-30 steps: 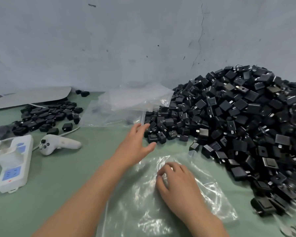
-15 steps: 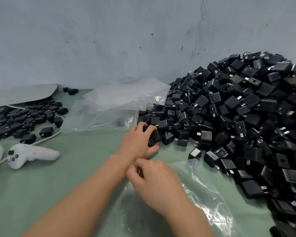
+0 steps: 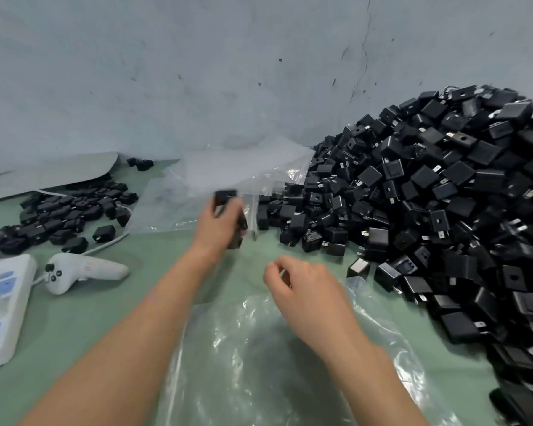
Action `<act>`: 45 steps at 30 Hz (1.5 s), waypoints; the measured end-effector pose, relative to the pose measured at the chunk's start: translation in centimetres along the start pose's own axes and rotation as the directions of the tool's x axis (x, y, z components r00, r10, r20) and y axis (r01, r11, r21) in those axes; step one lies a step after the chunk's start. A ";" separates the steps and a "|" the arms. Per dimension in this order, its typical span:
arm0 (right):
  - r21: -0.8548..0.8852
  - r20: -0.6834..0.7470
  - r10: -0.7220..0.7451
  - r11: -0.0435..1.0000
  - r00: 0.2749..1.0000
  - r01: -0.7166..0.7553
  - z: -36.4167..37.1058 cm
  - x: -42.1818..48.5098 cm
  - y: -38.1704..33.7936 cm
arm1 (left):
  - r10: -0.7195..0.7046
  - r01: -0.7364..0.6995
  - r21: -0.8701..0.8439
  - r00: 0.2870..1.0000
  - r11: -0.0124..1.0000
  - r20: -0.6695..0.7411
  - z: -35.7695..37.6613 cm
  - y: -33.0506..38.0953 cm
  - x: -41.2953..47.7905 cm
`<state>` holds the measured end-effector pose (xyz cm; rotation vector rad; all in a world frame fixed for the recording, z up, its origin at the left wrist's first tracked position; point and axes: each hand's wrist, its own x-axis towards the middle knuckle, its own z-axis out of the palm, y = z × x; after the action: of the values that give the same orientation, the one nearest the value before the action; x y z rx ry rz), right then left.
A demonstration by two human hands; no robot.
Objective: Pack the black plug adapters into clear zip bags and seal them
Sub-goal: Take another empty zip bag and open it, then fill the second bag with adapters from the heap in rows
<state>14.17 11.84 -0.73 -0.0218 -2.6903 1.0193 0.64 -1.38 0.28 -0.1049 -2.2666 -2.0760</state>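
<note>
Adapters (image 3: 225, 196), boxy black: gripped in left fingers (image 3: 237, 209) | right fingers (image 3: 290, 264) curled, hold unclear

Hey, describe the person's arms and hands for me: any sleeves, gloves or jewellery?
The left hand and right hand wear no gloves, and no watch, bracelet or ring shows. The left forearm and right forearm are bare to the frame edge, with no sleeves in view.
</note>
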 end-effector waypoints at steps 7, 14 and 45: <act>-0.183 0.292 -0.145 0.962 0.945 0.204 4.0 -2.9 -5.9 | -0.189 0.331 -0.809 0.943 0.486 0.273 -9.3 0.7 -8.4; -0.373 0.402 -0.139 0.878 0.905 0.300 7.3 -5.8 -8.0 | -0.227 0.339 -0.838 0.938 0.427 0.264 -12.8 -0.4 -14.9; 0.238 0.225 -0.009 0.970 0.974 -0.046 4.4 -4.5 -6.1 | -0.377 0.426 -0.417 0.905 0.803 0.198 -11.9 0.8 -17.9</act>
<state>17.92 3.90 -1.00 0.1225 -2.7434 1.4280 18.51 -13.31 0.40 0.2820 -1.9298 -2.8570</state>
